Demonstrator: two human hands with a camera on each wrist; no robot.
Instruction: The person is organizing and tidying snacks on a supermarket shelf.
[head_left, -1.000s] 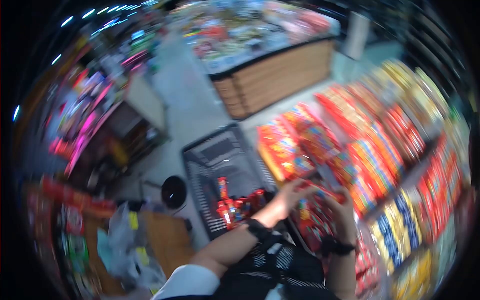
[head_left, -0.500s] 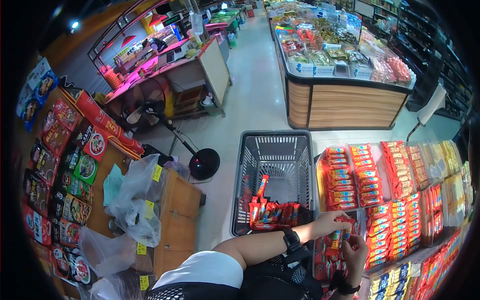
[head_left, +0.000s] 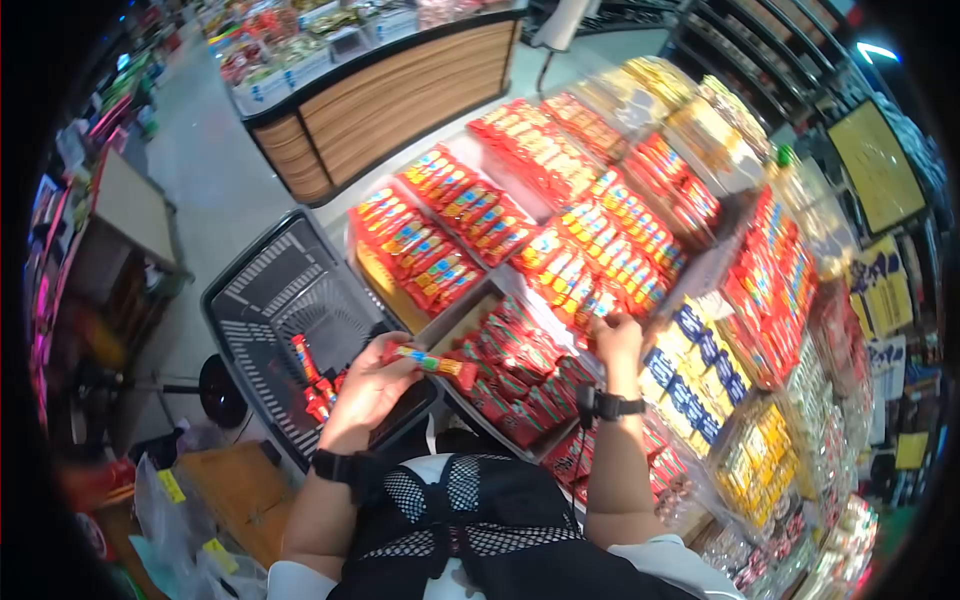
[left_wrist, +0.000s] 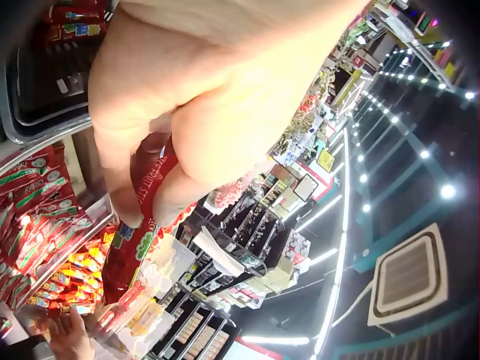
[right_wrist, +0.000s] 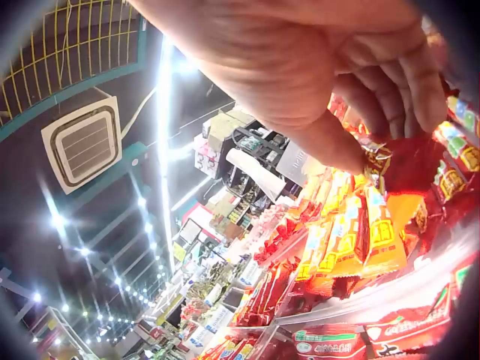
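Note:
My left hand (head_left: 378, 372) pinches a long red wrapped snack stick (head_left: 432, 361) between thumb and fingers, near the right side of the dark grey basket (head_left: 228, 325). In the left wrist view the wrapper (left_wrist: 142, 202) shows white lettering and blue and green print. My right hand (head_left: 618, 345) is at a compartment of red and orange snack sticks (head_left: 575, 280). In the right wrist view, its curled fingers and thumb close on a red packet (right_wrist: 409, 166) among the others. Several red sticks (head_left: 315, 380) lie in the basket.
A compartment of red packets with green stripes (head_left: 520, 365) lies between my hands. Blue-and-yellow packets (head_left: 695, 365) are to the right. A wood-fronted counter (head_left: 400, 95) stands beyond the basket, and a wooden cabinet (head_left: 235, 490) is at lower left.
My hands were close together over the front compartment. Now the left has moved toward the basket with the stick, and the right has reached to a compartment farther right. The view has turned right.

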